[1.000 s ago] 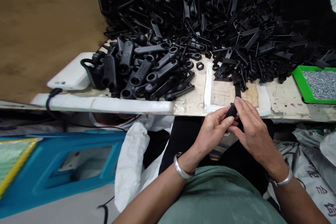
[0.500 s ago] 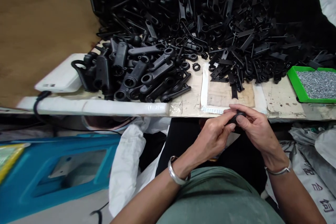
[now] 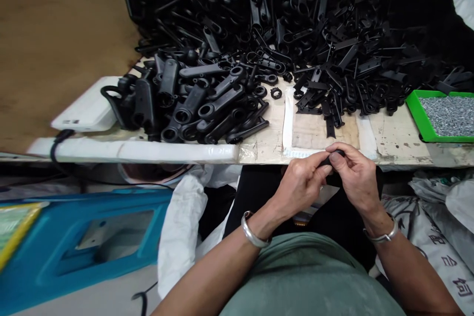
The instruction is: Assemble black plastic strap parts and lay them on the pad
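At the table's front edge, my left hand [image 3: 301, 182] and my right hand [image 3: 356, 174] are both closed on one small black plastic part [image 3: 336, 154]. The right thumb presses on its near end, and fingers cover most of it, so its full shape is hidden. Just beyond my hands, a flat black strip [image 3: 330, 130] lies on a brown cloth pad [image 3: 311, 133]. It sticks out from a heap of small black plastic pieces [image 3: 348, 76]. Left of the pad is a pile of black plastic handles with ring ends [image 3: 218, 101].
A green tray [image 3: 415, 108] of small metal pins or screws stands at the right. On the left are a white box [image 3: 87, 106] with a black cable and a white padded strip [image 3: 148, 150] along the edge. A blue plastic stool-like item [image 3: 148, 237] stands below; printed sacks [image 3: 437, 242] lie lower right.
My right fingers have drawn back from the flat strip's end and now grip the black part, thumb on top. Both hands have come together around it and risen slightly in the last half second.
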Action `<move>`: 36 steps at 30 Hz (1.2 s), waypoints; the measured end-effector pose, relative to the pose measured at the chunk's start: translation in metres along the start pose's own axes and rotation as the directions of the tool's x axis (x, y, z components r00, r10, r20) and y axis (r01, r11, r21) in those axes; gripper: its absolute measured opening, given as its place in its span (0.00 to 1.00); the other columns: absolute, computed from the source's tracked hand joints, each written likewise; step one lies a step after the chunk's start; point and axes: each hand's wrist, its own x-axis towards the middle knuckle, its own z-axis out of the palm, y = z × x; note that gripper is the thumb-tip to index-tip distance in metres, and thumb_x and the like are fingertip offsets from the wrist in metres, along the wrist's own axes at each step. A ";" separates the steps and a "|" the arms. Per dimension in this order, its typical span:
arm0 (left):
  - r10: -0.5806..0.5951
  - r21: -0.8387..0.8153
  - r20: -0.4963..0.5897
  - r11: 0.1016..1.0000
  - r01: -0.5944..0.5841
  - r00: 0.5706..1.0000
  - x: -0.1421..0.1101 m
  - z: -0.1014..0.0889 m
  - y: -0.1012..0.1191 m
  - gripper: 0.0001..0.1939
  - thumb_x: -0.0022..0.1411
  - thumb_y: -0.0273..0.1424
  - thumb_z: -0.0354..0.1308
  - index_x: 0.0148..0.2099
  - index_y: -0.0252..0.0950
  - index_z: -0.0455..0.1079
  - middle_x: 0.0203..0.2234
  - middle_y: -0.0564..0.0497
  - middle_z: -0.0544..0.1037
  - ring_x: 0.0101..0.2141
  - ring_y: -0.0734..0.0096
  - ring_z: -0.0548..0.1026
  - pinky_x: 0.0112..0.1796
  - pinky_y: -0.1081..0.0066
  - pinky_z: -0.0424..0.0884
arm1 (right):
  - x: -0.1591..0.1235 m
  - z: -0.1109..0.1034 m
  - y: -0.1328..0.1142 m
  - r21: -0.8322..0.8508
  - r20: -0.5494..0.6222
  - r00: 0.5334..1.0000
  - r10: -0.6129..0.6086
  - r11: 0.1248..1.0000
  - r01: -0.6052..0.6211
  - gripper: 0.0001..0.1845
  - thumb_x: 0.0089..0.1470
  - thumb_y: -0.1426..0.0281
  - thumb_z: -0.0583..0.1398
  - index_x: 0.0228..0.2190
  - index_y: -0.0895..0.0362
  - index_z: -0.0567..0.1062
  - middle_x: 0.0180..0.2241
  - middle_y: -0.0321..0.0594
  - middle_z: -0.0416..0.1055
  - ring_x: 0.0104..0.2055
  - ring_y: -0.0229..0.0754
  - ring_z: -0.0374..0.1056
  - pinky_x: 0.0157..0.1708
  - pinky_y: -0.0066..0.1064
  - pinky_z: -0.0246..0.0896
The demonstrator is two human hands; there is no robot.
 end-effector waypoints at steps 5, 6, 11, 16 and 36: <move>-0.261 -0.466 0.200 0.822 0.326 0.944 0.005 -0.002 0.002 0.22 0.64 0.45 0.53 0.37 0.29 0.75 0.21 0.48 0.76 0.24 0.73 0.72 0.27 0.74 0.63 | 0.011 -0.005 0.002 -0.097 0.096 0.994 0.053 0.994 -0.043 0.21 0.60 0.54 0.55 0.29 0.58 0.76 0.14 0.30 0.61 0.17 0.33 0.59 0.17 0.24 0.54; -0.287 -0.505 0.235 0.780 0.370 0.928 0.005 -0.002 0.002 0.24 0.64 0.47 0.53 0.37 0.29 0.75 0.21 0.46 0.76 0.24 0.73 0.73 0.26 0.75 0.63 | 0.013 -0.006 0.001 -0.138 0.087 0.995 0.047 0.990 -0.034 0.23 0.60 0.53 0.55 0.27 0.58 0.75 0.14 0.29 0.60 0.17 0.33 0.58 0.17 0.24 0.53; -0.294 -0.604 0.329 0.665 0.439 0.897 0.006 -0.006 0.003 0.18 0.57 0.42 0.64 0.35 0.28 0.74 0.25 0.45 0.79 0.25 0.73 0.75 0.26 0.76 0.64 | 0.016 -0.007 -0.001 -0.211 0.103 0.994 0.026 0.978 -0.004 0.26 0.60 0.51 0.54 0.25 0.58 0.76 0.14 0.32 0.63 0.19 0.34 0.61 0.20 0.25 0.57; -0.328 -0.761 0.263 0.507 0.404 0.907 0.004 -0.010 -0.002 0.13 0.58 0.35 0.64 0.39 0.30 0.72 0.32 0.44 0.80 0.30 0.67 0.79 0.36 0.69 0.74 | 0.007 -0.016 0.005 0.056 0.007 0.997 0.082 0.995 -0.083 0.25 0.60 0.50 0.53 0.38 0.58 0.77 0.28 0.40 0.76 0.27 0.40 0.74 0.30 0.32 0.72; 0.322 0.450 0.172 0.815 -0.365 0.931 -0.011 -0.017 0.001 0.09 0.67 0.31 0.52 0.40 0.35 0.73 0.35 0.45 0.79 0.46 0.57 0.75 0.55 0.53 0.62 | -0.018 -0.032 -0.005 -0.300 0.217 0.889 -0.403 0.839 0.453 0.06 0.58 0.72 0.60 0.38 0.51 0.75 0.38 0.39 0.75 0.44 0.43 0.72 0.47 0.38 0.69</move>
